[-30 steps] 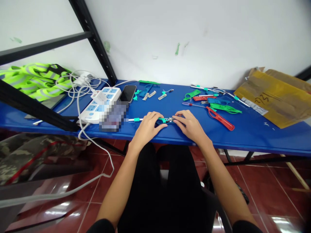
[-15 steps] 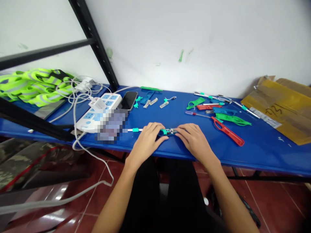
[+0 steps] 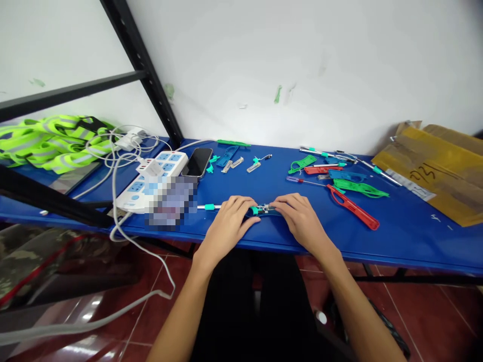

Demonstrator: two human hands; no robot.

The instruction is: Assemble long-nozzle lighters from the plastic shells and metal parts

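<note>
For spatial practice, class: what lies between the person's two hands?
Head view: a teal collar and small metal mechanism, held by left hand and right hand.

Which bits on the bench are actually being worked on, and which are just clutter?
In hand: left hand and right hand, both gripping the metal rod with teal clip.

Lying about: power strip, phone, hi-vis vests, screwdriver, red handle, green handle, cardboard.

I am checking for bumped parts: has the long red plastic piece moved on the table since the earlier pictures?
No. The red piece keeps its place and angle beside the green piece; only the camera shifted.
</note>
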